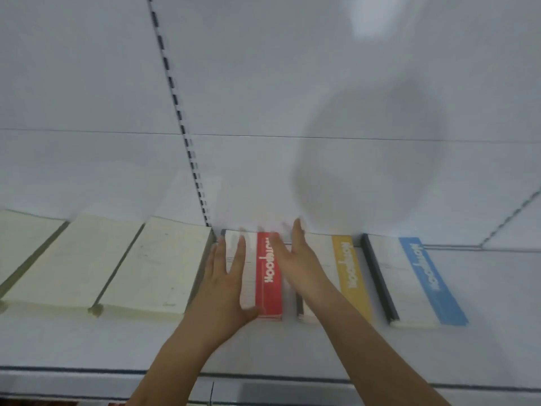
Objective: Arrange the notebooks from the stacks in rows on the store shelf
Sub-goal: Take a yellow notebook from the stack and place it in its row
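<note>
Nearest to me ran the front lip of the white store shelf [87, 347], and over it two bare forearms reached in from below. The left hand [227, 284] lay flat, fingers straight and spread, on the white part of the cover of the red-striped notebook [268, 276], its thumb stretched along the near edge of that stack. The right hand [295, 259] was blurred, yet its fingers looked straight and together, edge-on at the right side of the same stack, in the gap between it and the yellow-striped notebook [349, 268]; neither hand was curled round anything. The red-striped stack sat in the row on the shelf board, just right of the slotted upright [187, 142]. Beyond the yellow one, further right and a little apart, lay the blue-striped notebook [424, 276] with a dark spine along its left side. To the left of the hands three cream notebooks [152, 265] lay side by side, close together, with plain covers. Behind the whole row rose the white back panel [292, 83], with a round shadow falling on it above the right hand.
</note>
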Available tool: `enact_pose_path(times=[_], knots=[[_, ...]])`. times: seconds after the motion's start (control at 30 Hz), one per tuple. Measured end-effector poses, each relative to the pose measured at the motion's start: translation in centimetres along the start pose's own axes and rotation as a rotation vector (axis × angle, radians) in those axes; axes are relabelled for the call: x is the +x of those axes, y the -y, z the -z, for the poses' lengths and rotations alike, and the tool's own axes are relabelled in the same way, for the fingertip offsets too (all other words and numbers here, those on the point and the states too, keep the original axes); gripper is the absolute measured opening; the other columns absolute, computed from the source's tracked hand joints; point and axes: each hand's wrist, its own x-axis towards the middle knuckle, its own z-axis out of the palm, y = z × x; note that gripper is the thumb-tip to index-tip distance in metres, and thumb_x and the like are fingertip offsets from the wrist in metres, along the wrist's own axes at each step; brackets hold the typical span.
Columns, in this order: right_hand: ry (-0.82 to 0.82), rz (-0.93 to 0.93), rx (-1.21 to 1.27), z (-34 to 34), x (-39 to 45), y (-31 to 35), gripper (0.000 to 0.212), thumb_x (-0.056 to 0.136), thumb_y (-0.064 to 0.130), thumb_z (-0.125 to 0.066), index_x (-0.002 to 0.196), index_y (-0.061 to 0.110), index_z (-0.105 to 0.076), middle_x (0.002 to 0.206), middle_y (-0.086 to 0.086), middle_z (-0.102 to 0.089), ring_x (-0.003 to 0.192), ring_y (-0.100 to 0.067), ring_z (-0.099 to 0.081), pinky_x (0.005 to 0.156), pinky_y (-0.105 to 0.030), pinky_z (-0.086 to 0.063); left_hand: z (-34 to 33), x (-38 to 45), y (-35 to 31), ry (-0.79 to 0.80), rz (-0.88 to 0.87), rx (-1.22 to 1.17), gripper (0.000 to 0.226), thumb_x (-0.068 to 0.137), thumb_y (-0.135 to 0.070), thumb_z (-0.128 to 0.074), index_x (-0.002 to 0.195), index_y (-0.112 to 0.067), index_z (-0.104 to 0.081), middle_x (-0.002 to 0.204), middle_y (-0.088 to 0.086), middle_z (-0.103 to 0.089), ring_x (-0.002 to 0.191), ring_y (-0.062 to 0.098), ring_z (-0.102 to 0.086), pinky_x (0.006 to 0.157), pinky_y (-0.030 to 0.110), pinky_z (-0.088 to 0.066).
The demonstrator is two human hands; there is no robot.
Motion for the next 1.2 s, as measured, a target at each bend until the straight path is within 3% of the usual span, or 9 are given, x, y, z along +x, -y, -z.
enact_pose_path(times=[0.13,0.2,0.27,0.33,0.47,0.57,0.77,0.9,1.2], knots=[[-0.193,0.131,0.076,7.3,-3.8,-0.6,0.071,0.098,0.059,-0.035,0.158,0.032,-0.008,0.163,0.007,-0.017,0.148,-0.013,-0.022,0.113,-0.023,-0.016,-0.8,0.7,-6.8,-0.079,-0.147,-0.178,0.103,0.086,-0.056,-0.065,0.156,-0.035,0.009,0.165,-0.010,0.006,0.152,0.010,0.008,0.118,0.031,-0.013],[-0.282,0.153,0.071,12.0,-5.9,-1.8,0.067,0.099,0.057,-0.035,0.157,0.031,-0.014,0.159,0.002,-0.031,0.142,-0.012,-0.034,0.105,-0.016,-0.021,-2.9,0.2,-11.1,-0.073,-0.232,-0.213,0.093,0.088,-0.060,-0.058,0.157,-0.035,0.000,0.165,-0.013,-0.002,0.151,0.003,0.001,0.116,0.023,-0.009],[-0.363,0.159,0.064,17.1,-8.1,-3.6,0.065,0.099,0.057,-0.035,0.157,0.033,-0.018,0.153,0.002,-0.041,0.130,-0.006,-0.044,0.100,-0.013,-0.023,-5.7,-0.2,-15.8,-0.041,-0.328,-0.268,0.086,0.088,-0.060,-0.057,0.156,-0.033,-0.012,0.162,-0.015,-0.015,0.148,-0.002,-0.010,0.116,0.017,-0.014],[-0.429,0.174,0.039,22.4,-10.7,-6.3,0.067,0.097,0.060,-0.034,0.156,0.035,-0.018,0.156,0.010,-0.034,0.134,-0.003,-0.038,0.105,-0.016,-0.021,-8.9,-0.8,-21.2,-0.002,-0.394,-0.298,0.080,0.089,-0.060,-0.056,0.155,-0.034,-0.018,0.159,-0.017,-0.022,0.146,-0.002,-0.018,0.114,0.015,-0.019],[-0.614,0.138,-0.108,33.4,-16.9,-12.7,0.074,0.092,0.069,-0.028,0.157,0.036,-0.012,0.163,0.014,-0.016,0.150,-0.006,-0.013,0.121,-0.029,-0.012,-15.4,-2.9,-32.8,0.132,-0.499,-0.344,0.078,0.091,-0.060,-0.051,0.156,-0.033,-0.017,0.161,-0.009,-0.023,0.148,0.004,-0.016,0.121,0.027,-0.020],[-0.733,0.041,-0.299,41.0,-20.8,-17.9,0.074,0.095,0.066,-0.024,0.158,0.031,-0.006,0.165,0.011,-0.008,0.151,-0.008,-0.001,0.117,-0.027,-0.002,-19.7,-5.1,-40.5,0.252,-0.572,-0.343,0.077,0.093,-0.062,-0.045,0.157,-0.035,-0.012,0.163,-0.012,-0.014,0.149,0.003,-0.008,0.123,0.030,-0.018],[-0.855,-0.050,-0.406,51.4,-27.5,-24.7,0.073,0.097,0.064,-0.026,0.158,0.028,-0.009,0.166,0.008,-0.007,0.152,-0.010,0.001,0.118,-0.028,-0.001,-25.7,-7.1,-50.7,0.406,-0.626,-0.310,0.073,0.095,-0.059,-0.045,0.156,-0.036,-0.014,0.163,-0.010,-0.014,0.150,0.008,-0.010,0.120,0.041,-0.028],[-0.900,-0.106,-0.430,57.2,-29.7,-28.7,0.074,0.097,0.065,-0.023,0.158,0.026,-0.011,0.165,0.006,-0.008,0.152,-0.012,-0.001,0.121,-0.031,-0.003,-28.7,-6.5,-56.7,0.446,-0.683,-0.302,0.070,0.096,-0.057,-0.044,0.155,-0.033,-0.016,0.162,-0.008,-0.018,0.149,0.009,-0.013,0.120,0.040,-0.029],[-0.950,-0.197,-0.506,70.2,-25.1,-35.1,0.074,0.096,0.067,-0.022,0.158,0.028,-0.011,0.165,0.008,-0.008,0.152,-0.012,0.000,0.122,-0.035,-0.005,-36.4,2.8,-69.4,0.489,-0.735,-0.334,0.082,0.085,-0.073,-0.029,0.155,-0.032,-0.018,0.164,-0.008,-0.018,0.150,0.012,-0.014,0.121,0.043,-0.027]])
